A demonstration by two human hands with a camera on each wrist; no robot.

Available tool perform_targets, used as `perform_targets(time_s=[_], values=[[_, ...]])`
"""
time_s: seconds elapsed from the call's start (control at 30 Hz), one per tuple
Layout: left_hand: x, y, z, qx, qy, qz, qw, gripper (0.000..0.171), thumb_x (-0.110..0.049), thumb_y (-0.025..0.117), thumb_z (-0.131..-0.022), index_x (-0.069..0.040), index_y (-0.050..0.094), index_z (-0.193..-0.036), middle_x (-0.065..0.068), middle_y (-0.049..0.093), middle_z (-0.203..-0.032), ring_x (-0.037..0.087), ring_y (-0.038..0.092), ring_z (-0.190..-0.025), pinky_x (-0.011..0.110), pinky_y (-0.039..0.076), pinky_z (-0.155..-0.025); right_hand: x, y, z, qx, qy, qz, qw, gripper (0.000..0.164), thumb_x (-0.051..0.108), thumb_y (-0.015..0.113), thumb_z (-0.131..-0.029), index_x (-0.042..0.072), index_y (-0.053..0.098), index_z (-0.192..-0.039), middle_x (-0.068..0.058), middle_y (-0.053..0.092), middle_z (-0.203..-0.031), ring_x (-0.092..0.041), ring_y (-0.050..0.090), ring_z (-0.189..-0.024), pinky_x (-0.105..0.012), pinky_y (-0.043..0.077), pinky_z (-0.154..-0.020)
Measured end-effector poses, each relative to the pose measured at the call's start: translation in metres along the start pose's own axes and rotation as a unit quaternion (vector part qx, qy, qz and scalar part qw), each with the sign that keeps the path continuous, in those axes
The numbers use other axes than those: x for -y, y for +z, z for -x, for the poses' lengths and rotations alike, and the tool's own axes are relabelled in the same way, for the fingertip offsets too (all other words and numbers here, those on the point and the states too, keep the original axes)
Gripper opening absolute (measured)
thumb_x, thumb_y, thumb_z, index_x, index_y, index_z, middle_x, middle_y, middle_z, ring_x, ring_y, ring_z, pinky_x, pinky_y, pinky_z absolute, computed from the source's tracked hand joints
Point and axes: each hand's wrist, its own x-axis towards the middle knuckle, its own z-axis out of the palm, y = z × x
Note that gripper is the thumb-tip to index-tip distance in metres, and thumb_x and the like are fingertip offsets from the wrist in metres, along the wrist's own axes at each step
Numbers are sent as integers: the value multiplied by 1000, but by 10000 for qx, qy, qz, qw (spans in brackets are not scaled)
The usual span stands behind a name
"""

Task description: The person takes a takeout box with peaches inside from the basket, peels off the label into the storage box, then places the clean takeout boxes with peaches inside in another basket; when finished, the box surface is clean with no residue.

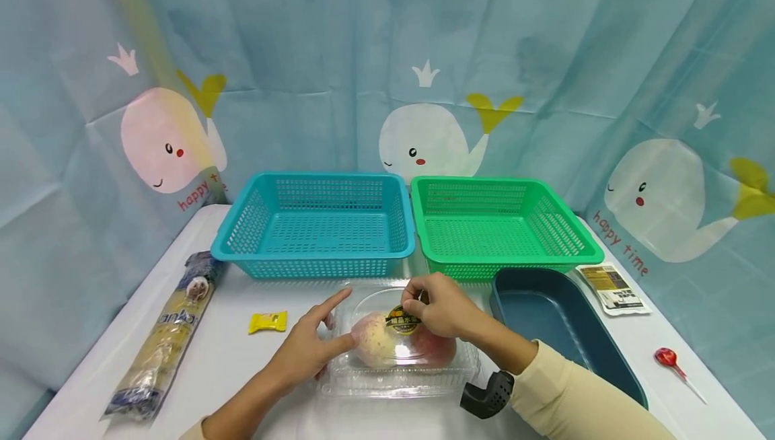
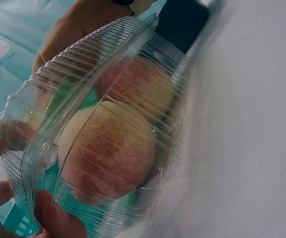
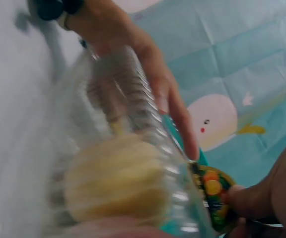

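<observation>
A clear plastic clamshell box (image 1: 399,383) lies in front of me with two blushed yellow-pink peaches (image 2: 108,151) inside. An oval black and gold sticker (image 1: 402,319) with fruit pictures is on the lid. My right hand (image 1: 445,307) pinches the sticker's edge between thumb and fingertips, and the right wrist view shows the sticker (image 3: 215,198) at the thumb tip. At the box's left side, my left hand (image 1: 307,347) rests against it with index finger and thumb extended. The box is blurred in the right wrist view.
Blue (image 1: 327,268) and green (image 1: 514,268) baskets stand behind the box. A dark blue tray (image 1: 563,319) sits to its right, with a foil pouch (image 1: 614,290) and red lollipop (image 1: 667,358) beyond. Leftward are a small yellow packet (image 1: 268,322) and a long plastic-wrapped package (image 1: 172,339).
</observation>
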Motion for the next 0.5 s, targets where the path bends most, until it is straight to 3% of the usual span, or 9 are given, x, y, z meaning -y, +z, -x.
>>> perform_targets(time_s=[0.1,0.23,0.3,0.5], values=[[0,0,0,-55,3,-74,10000,76,-22,76,-83,-32,39,-148,18,37,-107,11,33,-40,24,39,-38,0,1,4,-277,19,-630,9976,16,-4,60,-91,5,60,-77,-2,59,-72,-13,54,-66,-27,47,-59],[-1,1,0,-98,29,-129,9999,77,-22,77,-81,-31,41,-148,17,39,-107,10,34,-41,23,39,-39,1,-12,7,-697,7,-1429,9873,11,-5,58,-92,0,60,-83,-9,61,-82,-20,57,-73,-29,48,-63],[-2,1,0,-102,34,-114,9999,77,-22,77,-80,-31,42,-147,17,40,-108,11,34,-41,23,39,-39,3,-23,10,-697,-98,-1456,9868,9,-3,58,-93,-1,62,-85,-9,62,-83,-22,57,-74,-31,48,-63],[1,1,1,-116,39,-76,9999,77,-20,77,-81,-30,41,-148,17,40,-108,12,32,-42,23,38,-40,4,-58,21,-244,-403,-865,9951,9,7,61,-95,3,66,-89,-6,65,-84,-24,61,-82,-38,51,-70]])
